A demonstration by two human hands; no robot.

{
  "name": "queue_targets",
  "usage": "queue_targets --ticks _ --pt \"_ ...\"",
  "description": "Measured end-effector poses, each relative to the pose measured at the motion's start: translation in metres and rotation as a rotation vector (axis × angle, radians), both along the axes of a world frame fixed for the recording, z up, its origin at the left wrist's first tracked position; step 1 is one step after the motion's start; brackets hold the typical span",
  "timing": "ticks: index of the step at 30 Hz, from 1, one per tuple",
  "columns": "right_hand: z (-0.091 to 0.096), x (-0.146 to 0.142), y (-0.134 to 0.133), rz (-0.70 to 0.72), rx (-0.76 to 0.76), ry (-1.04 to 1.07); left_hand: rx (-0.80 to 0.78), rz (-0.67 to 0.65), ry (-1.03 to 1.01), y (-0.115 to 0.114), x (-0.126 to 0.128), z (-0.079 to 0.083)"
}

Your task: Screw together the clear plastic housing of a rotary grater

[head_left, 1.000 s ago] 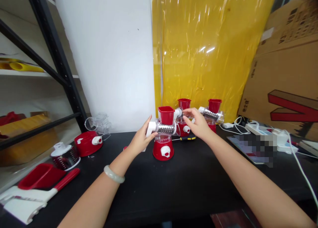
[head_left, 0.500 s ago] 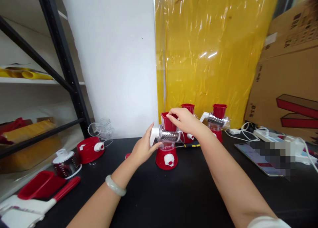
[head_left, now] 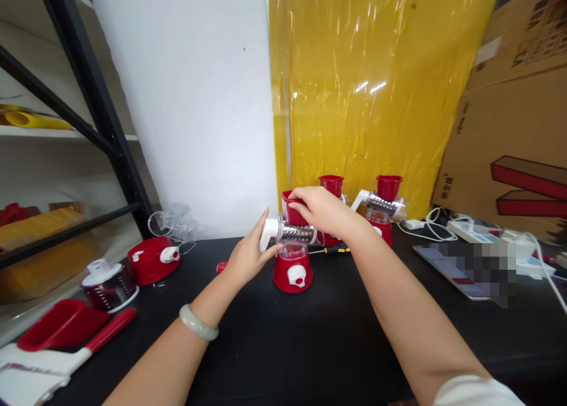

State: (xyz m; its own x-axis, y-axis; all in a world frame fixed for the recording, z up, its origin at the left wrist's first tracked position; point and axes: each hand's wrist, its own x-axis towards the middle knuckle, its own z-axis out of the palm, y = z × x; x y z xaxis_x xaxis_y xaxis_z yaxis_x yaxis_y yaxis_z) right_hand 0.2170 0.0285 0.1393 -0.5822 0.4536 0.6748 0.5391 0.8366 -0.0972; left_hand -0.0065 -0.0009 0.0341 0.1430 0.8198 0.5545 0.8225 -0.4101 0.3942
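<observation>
A red and white rotary grater point(head_left: 293, 271) stands upright on the black table, its metal drum lying sideways below a red hopper. My left hand point(head_left: 246, 254) is cupped against the white crank at the drum's left end, fingers up along it and thumb reaching under the drum. My right hand point(head_left: 319, 211) grips the rim of the red hopper point(head_left: 296, 212) from above, partly covering it. Behind, a second grater point(head_left: 331, 185) is mostly hidden by my right hand and forearm. A third grater point(head_left: 388, 189) stands further right.
On the left lie a red base point(head_left: 153, 263), a loose grater drum point(head_left: 110, 288), clear plastic parts point(head_left: 175, 220) and a red hopper point(head_left: 62, 323). A screwdriver point(head_left: 336, 249) lies behind the grater. At right are a tablet point(head_left: 452, 270), a power strip point(head_left: 478, 233) and a large carton point(head_left: 509, 134).
The view has shifted slightly, so most things sit a little further left and higher. My right hand has lowered around the hopper rim; my left hand keeps its place at the crank.
</observation>
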Motion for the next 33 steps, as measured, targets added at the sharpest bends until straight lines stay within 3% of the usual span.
queue_targets --ticks 19,28,33 --pt "-0.003 0.003 0.011 0.127 -0.033 0.193 -0.030 -0.005 -0.015 0.000 -0.001 0.000" --pt "-0.002 0.003 0.015 0.086 0.041 0.360 -0.001 0.005 0.010 0.002 -0.001 -0.003" --pt "0.001 0.007 0.013 0.105 0.160 0.471 -0.016 0.032 0.025 0.000 -0.001 -0.002"
